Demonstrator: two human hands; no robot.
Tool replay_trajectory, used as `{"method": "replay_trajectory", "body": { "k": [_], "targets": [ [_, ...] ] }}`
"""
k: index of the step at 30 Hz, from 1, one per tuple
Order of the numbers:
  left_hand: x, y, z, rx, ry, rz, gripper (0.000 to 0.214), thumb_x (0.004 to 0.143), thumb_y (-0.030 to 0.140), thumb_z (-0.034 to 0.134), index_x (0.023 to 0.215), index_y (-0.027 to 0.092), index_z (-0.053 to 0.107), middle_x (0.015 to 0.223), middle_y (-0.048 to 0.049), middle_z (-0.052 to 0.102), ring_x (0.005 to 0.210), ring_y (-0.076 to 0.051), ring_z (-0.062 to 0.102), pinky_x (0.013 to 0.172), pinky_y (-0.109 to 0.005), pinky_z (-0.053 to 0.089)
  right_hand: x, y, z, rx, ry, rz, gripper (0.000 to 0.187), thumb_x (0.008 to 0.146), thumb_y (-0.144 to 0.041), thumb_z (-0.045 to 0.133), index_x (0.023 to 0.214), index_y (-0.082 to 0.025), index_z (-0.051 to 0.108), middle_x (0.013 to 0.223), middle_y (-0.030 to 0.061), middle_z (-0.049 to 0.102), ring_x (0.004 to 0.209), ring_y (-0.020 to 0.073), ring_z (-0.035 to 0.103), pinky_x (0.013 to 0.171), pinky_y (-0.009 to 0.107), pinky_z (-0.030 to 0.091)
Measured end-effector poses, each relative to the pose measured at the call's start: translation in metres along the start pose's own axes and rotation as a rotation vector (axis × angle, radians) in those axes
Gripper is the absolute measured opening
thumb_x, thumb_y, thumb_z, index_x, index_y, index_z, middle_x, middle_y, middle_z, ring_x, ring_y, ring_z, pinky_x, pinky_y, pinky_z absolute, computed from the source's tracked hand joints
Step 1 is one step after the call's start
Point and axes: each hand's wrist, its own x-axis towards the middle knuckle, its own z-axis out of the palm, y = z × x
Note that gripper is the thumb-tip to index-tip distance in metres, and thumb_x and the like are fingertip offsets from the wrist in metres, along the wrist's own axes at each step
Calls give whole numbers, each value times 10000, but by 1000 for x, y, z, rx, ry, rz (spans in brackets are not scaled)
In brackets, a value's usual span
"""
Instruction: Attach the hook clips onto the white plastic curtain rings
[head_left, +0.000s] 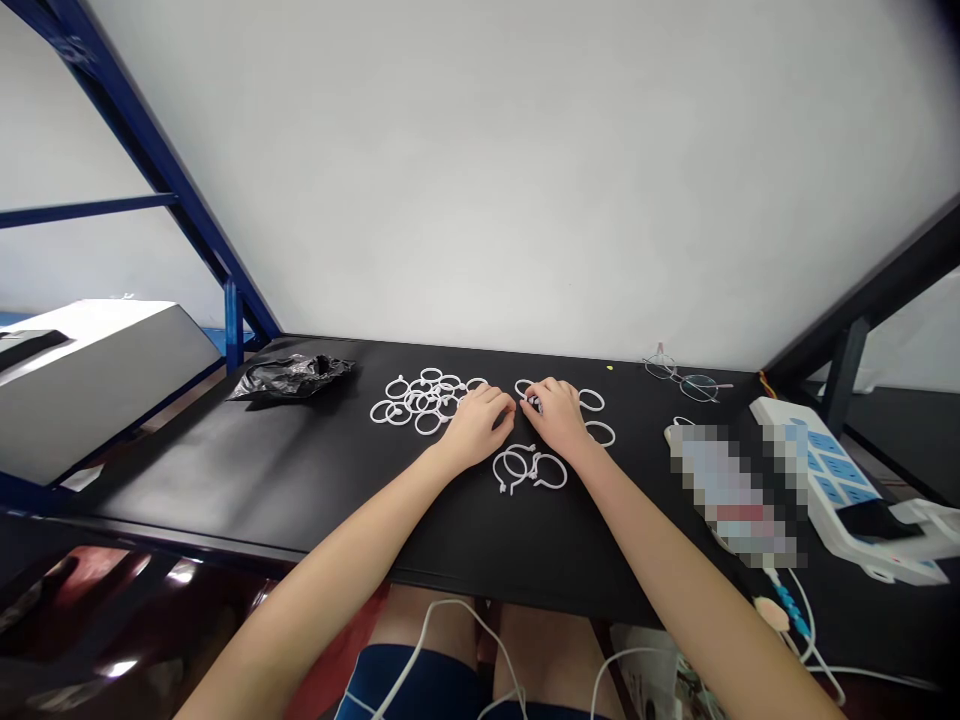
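Note:
My left hand (pixel 480 425) rests on the black table with its fingers curled and the thumb close to the index finger. Its fingertips hide whatever may be between them. At its left lies a loose heap of thin white plastic ring clips (pixel 429 422). My right hand (pixel 556 415) is closed, thumb and fingers bent over the clasp end of one white ring clip (pixel 523 386). Just below the hands, several more ring clips (pixel 551 472) lie overlapping, their small clasps showing. Two further ring clips (pixel 592 400) sit beside my right hand, partly covered by it.
A crumpled black plastic bag (pixel 292 377) lies at the left of the table (pixel 225 470). Eyeglasses (pixel 697 387) are at the back right. A blurred-out phone (pixel 731 495) and a white power strip (pixel 832 480) with cables are on the right. A white cable (pixel 427 625) crosses my lap.

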Motion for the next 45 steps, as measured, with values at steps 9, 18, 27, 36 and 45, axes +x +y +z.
{"method": "replay_trajectory", "body": {
  "k": [9, 18, 27, 36, 45],
  "targets": [
    [0, -1, 3, -5, 15, 20, 104, 873, 156, 480, 827, 183, 569, 817, -40, 595, 815, -179, 509, 779, -331, 454, 0, -3, -3, 104, 45, -14, 178, 920, -293, 484, 809, -209, 594, 856, 50, 631, 872, 229, 523, 893, 396, 351],
    [-1, -1, 3, -21, 71, 21, 110, 882, 162, 472, 921, 185, 572, 871, -47, 606, 871, -198, 537, 835, -363, 483, 3, -9, -12, 286, 226, -34, 155, 904, -309, 545, 797, -209, 596, 863, 40, 671, 866, 223, 573, 836, 393, 411],
    [-1, 3, 2, -119, 216, 31, 663, 849, 201, 565, 1428, 193, 243, 1413, -175, 379, 1316, -274, 395, 1029, -451, 436, -8, -54, -34, 476, 442, -112, 107, 900, -274, 559, 835, -210, 617, 902, 60, 567, 827, 180, 570, 715, 336, 500],
    [-5, 2, 2, -237, 260, 30, 507, 879, 221, 539, 1344, 209, 340, 1346, -177, 429, 1115, -220, 541, 849, -358, 517, -21, -76, -35, 619, 400, -129, 111, 903, -270, 554, 811, -219, 591, 711, 2, 525, 649, 141, 523, 618, 299, 480],
    [-6, 5, -5, -162, 249, 61, 108, 889, 188, 456, 953, 175, 543, 963, -79, 557, 850, -156, 554, 692, -259, 475, -26, -83, -28, 680, 372, -125, 19, 867, -208, 539, 884, -217, 539, 724, -14, 553, 621, 125, 548, 622, 278, 483]
  ]
}}
